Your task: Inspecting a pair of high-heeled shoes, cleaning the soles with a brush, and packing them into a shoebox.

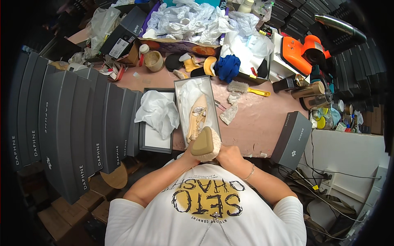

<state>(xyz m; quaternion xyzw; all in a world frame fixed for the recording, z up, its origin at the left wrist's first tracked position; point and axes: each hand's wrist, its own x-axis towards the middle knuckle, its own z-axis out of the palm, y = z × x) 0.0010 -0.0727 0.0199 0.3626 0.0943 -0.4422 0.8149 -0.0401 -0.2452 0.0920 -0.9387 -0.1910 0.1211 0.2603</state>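
Close to my body I hold a beige shoe [203,144] with its tan sole turned up. My left hand [191,157] is closed on its left side, with the fingers partly hidden behind the shoe. On its right side my right hand [228,156] also grips it, fingers mostly out of sight. Just beyond, an open grey shoebox [177,90] lined with white tissue holds a matching sandal [197,119] with a decorated strap. Left of that box lies a grey box lid [156,144], with crumpled white tissue paper [158,112] in it.
Stacked grey shoeboxes [61,123] fill the left; another closed shoebox [292,139] stands at the table's right edge. Farther back are a yellow-handled brush [250,89], a blue cloth [227,68], a jar [154,61], a carton of tissue [184,24] and an orange device [295,55].
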